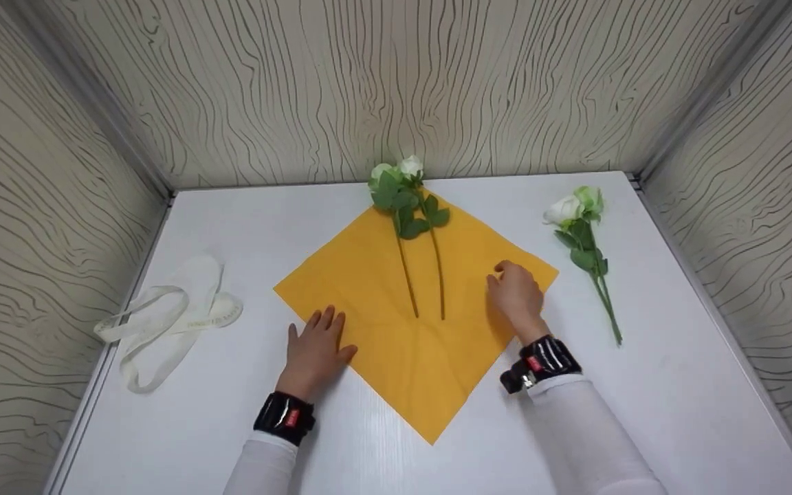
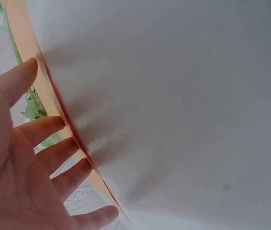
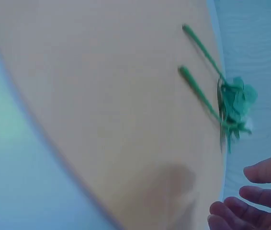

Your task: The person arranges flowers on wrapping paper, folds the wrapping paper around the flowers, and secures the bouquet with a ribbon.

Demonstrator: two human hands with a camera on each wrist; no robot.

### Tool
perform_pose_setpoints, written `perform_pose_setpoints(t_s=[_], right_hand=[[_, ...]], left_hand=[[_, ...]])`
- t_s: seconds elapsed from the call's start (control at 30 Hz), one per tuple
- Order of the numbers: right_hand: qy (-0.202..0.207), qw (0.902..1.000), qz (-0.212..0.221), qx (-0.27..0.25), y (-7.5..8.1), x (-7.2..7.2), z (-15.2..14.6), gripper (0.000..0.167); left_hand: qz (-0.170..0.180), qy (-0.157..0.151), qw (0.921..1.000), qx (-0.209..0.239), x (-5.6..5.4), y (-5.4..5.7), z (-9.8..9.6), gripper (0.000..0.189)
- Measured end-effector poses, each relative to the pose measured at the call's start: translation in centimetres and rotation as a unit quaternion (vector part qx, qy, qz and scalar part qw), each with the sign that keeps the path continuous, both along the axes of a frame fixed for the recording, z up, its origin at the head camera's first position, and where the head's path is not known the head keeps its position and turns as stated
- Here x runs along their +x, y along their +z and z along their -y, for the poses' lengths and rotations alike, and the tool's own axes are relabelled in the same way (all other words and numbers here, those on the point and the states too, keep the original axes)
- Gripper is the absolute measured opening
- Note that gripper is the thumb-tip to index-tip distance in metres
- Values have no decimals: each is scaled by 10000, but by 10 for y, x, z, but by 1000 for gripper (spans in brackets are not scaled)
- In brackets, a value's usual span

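Left hand (image 1: 315,350): fingers straight and spread, grasping nothing, tips resting at the paper's near left edge
Right hand (image 1: 516,295): fingers loosely bent, released and holding nothing, over the right part of the paper, its shadow falling below it
Yellow paper (image 1: 430,385): one sheet, between the hands, flat on the tabletop, turned like a diamond with one corner toward the person
Flowers on the paper (image 1: 411,166): two, side by side, blooms reaching past the far edge, two bare stem ends near the middle
Flowers at the right (image 1: 564,210): two, one white and one greenish, well apart from the paper, stems together
Ribbon (image 1: 227,311): pale, printed, looped loosely at the left; number of pieces cannot be told
Wristbands (image 1: 282,417): two, black, one per wrist
Tabletop (image 1: 678,385): one, white, smooth
Walls (image 1: 341,82): three, cream with dark wavy grain, two grey corner posts (image 1: 86,103)
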State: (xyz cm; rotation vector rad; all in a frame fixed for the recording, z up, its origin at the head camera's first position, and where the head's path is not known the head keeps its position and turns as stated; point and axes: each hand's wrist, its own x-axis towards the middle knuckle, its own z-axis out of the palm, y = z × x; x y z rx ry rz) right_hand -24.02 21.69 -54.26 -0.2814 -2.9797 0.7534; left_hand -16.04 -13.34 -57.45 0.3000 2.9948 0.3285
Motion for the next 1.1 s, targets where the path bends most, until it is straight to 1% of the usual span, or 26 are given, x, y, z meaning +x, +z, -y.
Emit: perform_pose_setpoints(t_s=[0.1,0.27,0.33,0.47,0.57,0.7,0.9,1.1], right_hand=[[-342,9992,162,122,-1,6,-45,35],[-802,9967,96,35,-5,22,-109,45],[-1007,9949,35,-41,-6,28,-129,45],[-1325,9910,175,-82,-7,40,-158,46],[-1381,9894,424,-123,-9,47,-172,44],[-1386,9878,694,-131,-10,53,-180,43],[-1415,9855,925,-165,-9,57,-182,41],[-1420,9841,1040,-232,-9,57,-183,37]], left_hand=[[-7,8,10000,-56,0,1,0,67],[-3,-26,10000,-87,1,3,1,67],[-7,-29,10000,-84,1,3,1,67],[-31,-48,10000,-52,0,3,1,67],[-33,-66,10000,-43,0,3,1,67],[-39,-80,9999,-61,0,4,0,66],[17,-56,10000,-24,1,3,-1,67],[46,-22,10000,-35,0,1,-2,67]])
